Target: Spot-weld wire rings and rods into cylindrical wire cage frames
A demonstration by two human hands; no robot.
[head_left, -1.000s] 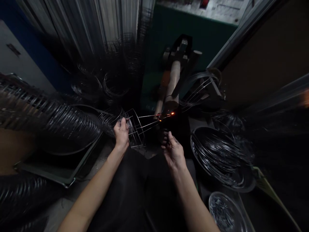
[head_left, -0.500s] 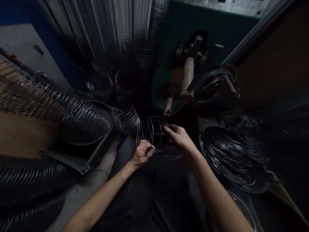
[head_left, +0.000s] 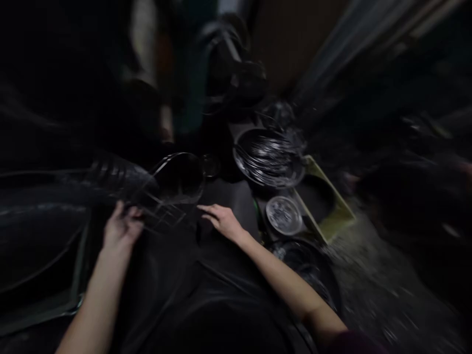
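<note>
Ahead of my lap lies a wire-ring form, blurred, with a large wire ring (head_left: pixel 179 153) at its right end and several thin wires (head_left: pixel 162 212) crossing below. My left hand (head_left: pixel 123 227) is at the left of these wires, palm partly up and fingers apart. Motion blur hides whether its fingertips touch the wire. To the right, my right hand (head_left: pixel 224 222) reaches leftward with the index finger stretched out. Nothing shows in it, and its fingertips are close to the ring's lower right side.
A round basin (head_left: pixel 238 169) full of cut wires stands at the right. Near it are a small round container (head_left: pixel 283 215) of metal bits, a yellowish bin (head_left: pixel 337 228) and a dark round tub (head_left: pixel 332 290). A dark tray edge (head_left: pixel 79 268) is at the left.
The view has swung to the right. Both hands were at the small wire cage; now they are farther apart, and my right hand's fingers have come off the wire.
</note>
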